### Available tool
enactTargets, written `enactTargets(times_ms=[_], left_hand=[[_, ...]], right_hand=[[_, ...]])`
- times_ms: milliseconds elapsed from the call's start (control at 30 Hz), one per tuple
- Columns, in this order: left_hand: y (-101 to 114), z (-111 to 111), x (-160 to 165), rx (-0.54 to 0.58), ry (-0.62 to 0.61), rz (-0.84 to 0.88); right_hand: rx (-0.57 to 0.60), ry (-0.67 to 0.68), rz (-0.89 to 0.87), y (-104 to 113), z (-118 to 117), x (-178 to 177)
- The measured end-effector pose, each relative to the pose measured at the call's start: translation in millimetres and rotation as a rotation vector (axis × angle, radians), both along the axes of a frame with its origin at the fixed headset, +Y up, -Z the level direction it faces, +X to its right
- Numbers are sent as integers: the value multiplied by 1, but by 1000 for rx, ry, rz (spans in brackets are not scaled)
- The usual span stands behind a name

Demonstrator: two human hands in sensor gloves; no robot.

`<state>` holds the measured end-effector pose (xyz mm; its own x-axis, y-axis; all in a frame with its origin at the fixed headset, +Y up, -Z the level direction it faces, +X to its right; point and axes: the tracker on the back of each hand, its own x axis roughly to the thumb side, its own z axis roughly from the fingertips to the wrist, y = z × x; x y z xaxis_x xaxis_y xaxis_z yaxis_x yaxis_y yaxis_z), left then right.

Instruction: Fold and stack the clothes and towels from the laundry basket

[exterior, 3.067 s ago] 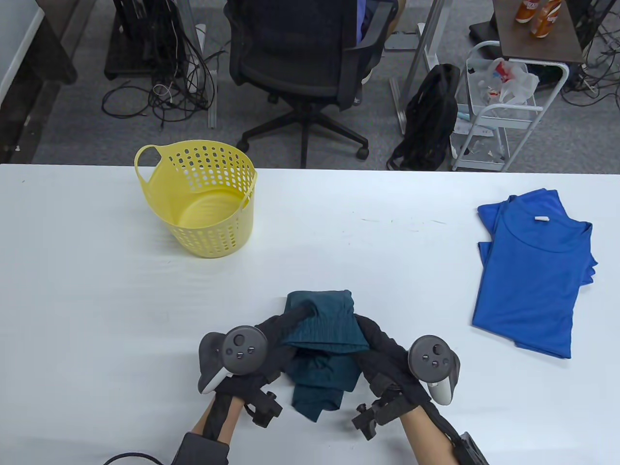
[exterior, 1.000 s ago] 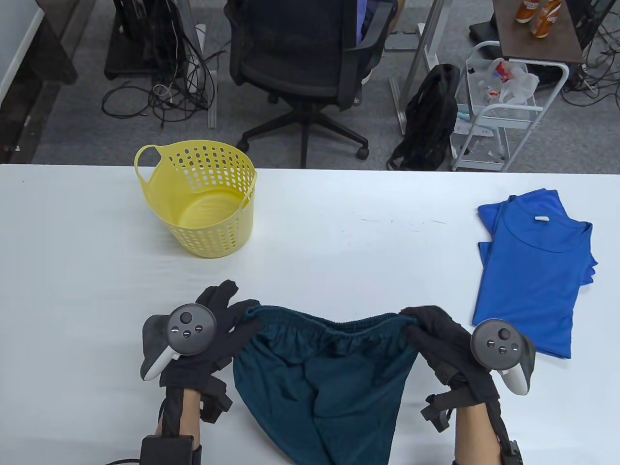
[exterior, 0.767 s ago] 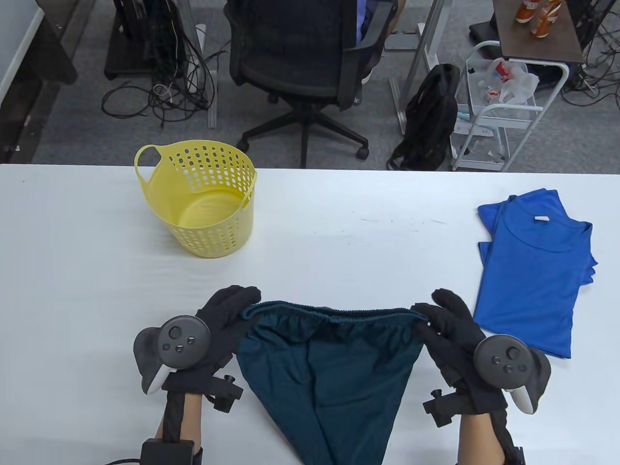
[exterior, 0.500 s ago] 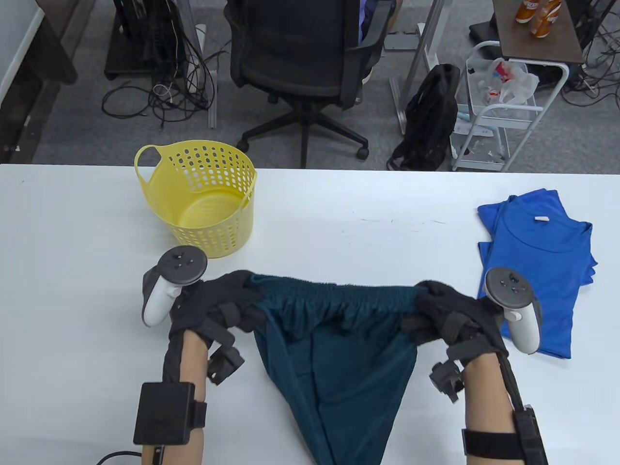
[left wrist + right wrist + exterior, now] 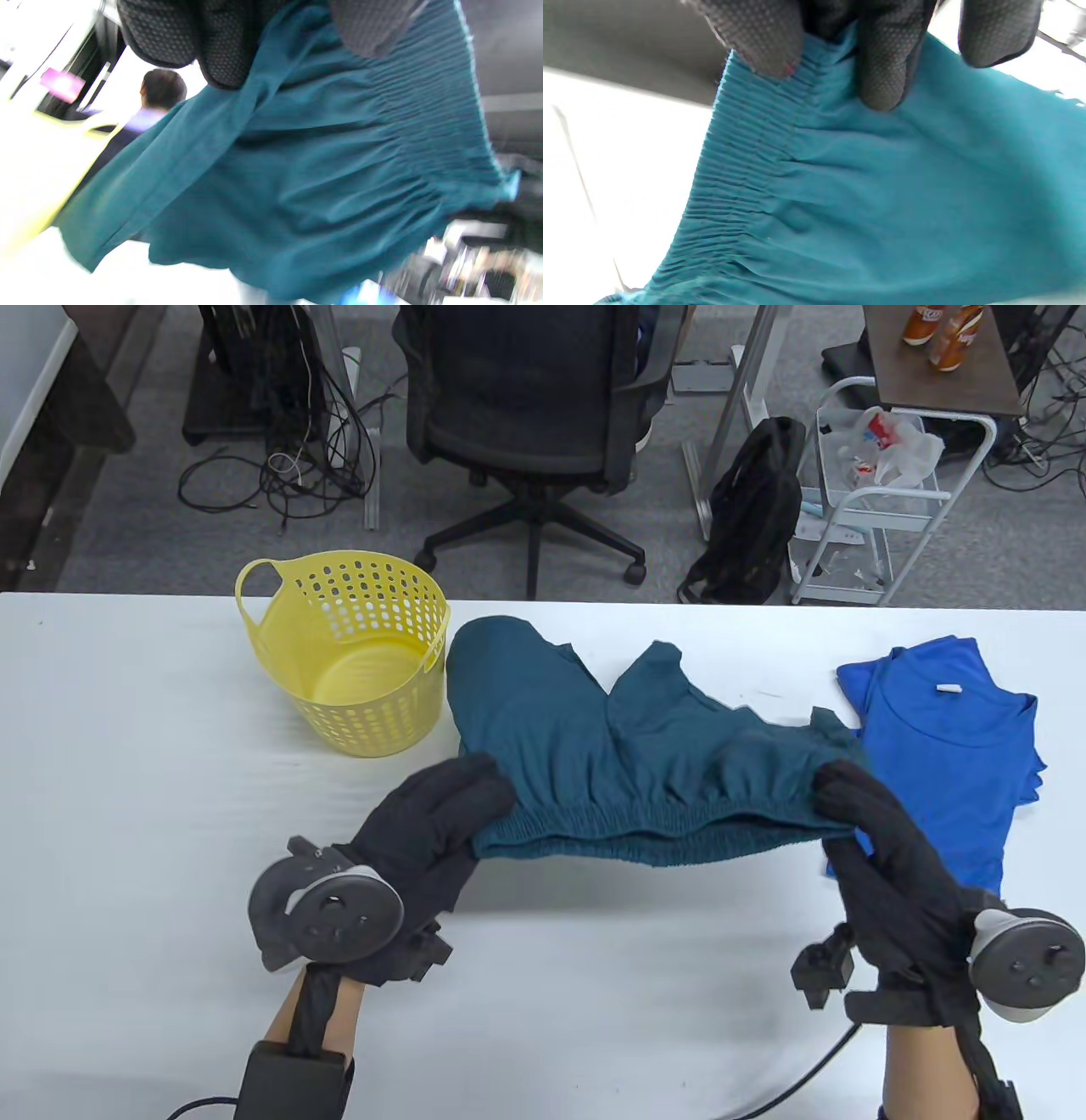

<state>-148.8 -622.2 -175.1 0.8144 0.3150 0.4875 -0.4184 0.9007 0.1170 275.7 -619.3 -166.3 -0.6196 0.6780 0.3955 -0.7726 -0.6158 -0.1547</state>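
Dark teal shorts are stretched between both hands above the white table, legs flung away toward the far edge. My left hand grips the left end of the elastic waistband. My right hand grips the right end. In the left wrist view the gloved fingers pinch the teal fabric. In the right wrist view the fingers pinch the ribbed waistband. A folded blue t-shirt lies at the right. The yellow laundry basket stands at the left and looks empty.
An office chair, a backpack and a white cart stand on the floor beyond the table's far edge. One shorts leg lies next to the basket; the right waistband end overlaps the blue shirt's edge.
Both hands spread the bunched shorts by the waistband, lifted them, then swung them forward. The legs, which hung toward me, now lie flung out toward the far edge.
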Motion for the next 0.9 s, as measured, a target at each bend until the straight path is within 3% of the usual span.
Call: enactTargets(times_ms=[100,167,233,267,367,433,500,600,667,800,867,900], left_hand=[[-75,-2,17,-265,-21,-183],[-111,-2,25,-362,-41,-229],[-131,-2,31,-436,-55,-314],[-138,-2,33,-473,-68,-384],[-145,-1,35,-508,-104,-451],[-146,-3,31,-559,-107,-403],[-148,-6,27,-635,-101,-309],[-151,-10,23,-676,-68,-201],[-151,-11,25,-642,-31,-283],[-155,-3,35,-535,25,-467],[-154,-2,36,-545,14,-541],[-154,-4,37,-606,-15,-538]], right_hand=[[-328,35,277,-57,-13,-10],[-434,53,371,-89,-18,-17],[-486,64,425,-112,-22,-22],[-589,105,515,-127,-24,-24],[-746,142,658,-136,-25,-25],[-683,115,614,-136,-24,-26],[-702,90,606,-138,-25,-31],[-638,31,782,-140,-25,-46],[-617,6,940,-143,-22,-60],[-611,-28,1032,-141,-20,-73],[-623,-6,1046,-141,-20,-75],[-643,23,1026,-142,-19,-74]])
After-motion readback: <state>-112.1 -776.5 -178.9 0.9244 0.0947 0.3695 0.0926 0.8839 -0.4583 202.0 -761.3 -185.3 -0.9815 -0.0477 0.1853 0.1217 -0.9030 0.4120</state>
